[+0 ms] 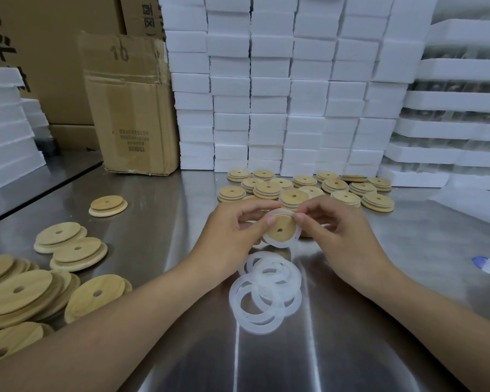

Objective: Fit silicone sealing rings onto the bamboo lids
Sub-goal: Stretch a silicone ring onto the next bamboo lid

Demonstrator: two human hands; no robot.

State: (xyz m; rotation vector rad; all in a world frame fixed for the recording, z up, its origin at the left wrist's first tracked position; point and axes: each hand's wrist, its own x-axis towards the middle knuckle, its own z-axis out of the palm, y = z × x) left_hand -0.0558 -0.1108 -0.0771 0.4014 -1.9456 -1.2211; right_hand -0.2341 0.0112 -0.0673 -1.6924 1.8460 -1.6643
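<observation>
The left hand (236, 229) and right hand (333, 232) are close together above the table, each pinching the upper edge of one round pale bamboo lid with a small centre hole (283, 226) between thumb and curled fingers. A translucent white silicone sealing ring (281, 245) lies around that lid's rim. Just below the hands, a loose heap of the same white rings (266, 295) sits on the brushed steel table (393, 306). Beyond the hands lies a cluster of bamboo lids with pale bands at their rims (309, 189); bare bamboo lids (26, 290) are piled to the left. Behind stand a worn cardboard box (130, 108) and stacked white foam boxes (280, 94).
</observation>
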